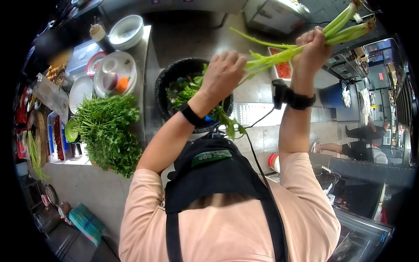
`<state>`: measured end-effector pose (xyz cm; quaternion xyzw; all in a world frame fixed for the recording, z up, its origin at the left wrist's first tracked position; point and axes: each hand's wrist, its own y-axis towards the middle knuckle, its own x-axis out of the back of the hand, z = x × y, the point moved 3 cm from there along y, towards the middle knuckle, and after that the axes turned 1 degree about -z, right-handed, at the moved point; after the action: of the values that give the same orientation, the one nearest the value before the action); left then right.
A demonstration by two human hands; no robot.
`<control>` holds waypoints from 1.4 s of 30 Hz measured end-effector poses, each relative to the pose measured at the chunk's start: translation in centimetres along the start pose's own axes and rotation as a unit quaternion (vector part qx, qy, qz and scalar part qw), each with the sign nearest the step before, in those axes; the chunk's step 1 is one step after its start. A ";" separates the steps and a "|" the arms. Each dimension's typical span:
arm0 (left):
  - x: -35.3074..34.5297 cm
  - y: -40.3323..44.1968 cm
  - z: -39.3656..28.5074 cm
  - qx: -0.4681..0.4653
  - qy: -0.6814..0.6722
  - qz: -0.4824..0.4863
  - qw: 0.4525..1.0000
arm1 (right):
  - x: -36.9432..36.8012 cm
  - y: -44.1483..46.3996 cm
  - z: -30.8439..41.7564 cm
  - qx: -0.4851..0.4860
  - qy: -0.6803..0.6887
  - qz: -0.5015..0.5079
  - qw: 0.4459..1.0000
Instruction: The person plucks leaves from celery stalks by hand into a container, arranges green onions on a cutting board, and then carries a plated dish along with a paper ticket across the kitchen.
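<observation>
My right hand (313, 47) is wrapped round a bunch of pale green celery stalks (279, 56), root ends pointing to the upper right. At the other end of the bunch, my left hand (223, 73) has its fingers closed on the thinner, leafy part. Below my left hand, a black-lined bin (162, 94) holds green leaves (182, 92). Some leaves (230, 125) hang at the bin's right side, near my apron.
On the left counter lie a large pile of leafy herbs (107, 131), stacked white plates (126, 31) and a plate with an onion (110, 81). A tray of red food (283, 70) is beyond my right wrist. Another person (364, 149) is at the far right.
</observation>
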<state>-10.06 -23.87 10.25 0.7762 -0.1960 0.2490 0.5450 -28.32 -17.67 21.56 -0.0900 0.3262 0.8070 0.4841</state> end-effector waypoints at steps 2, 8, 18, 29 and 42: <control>-0.5 -0.2 0.2 0.001 0.021 0.029 0.999 | 0.0 0.1 0.0 0.000 -0.002 -0.006 1.000; -0.1 -0.2 0.8 0.004 -0.076 0.004 0.997 | 0.8 0.6 -0.7 0.012 -0.006 0.022 1.000; 0.1 0.1 1.8 0.122 -0.210 0.104 0.964 | -0.1 -0.1 -0.5 0.017 0.011 0.044 0.999; 0.5 0.3 2.7 0.053 -0.184 0.125 0.974 | -0.3 -0.3 -0.4 0.021 0.004 0.061 0.998; -0.9 -4.3 9.5 0.201 0.025 0.107 0.973 | 3.6 1.7 1.8 0.025 0.002 -0.006 1.000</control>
<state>-6.64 -31.35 3.83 0.8379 -0.2102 0.3599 0.3523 -31.34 -14.52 22.04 -0.0816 0.3471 0.7951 0.4906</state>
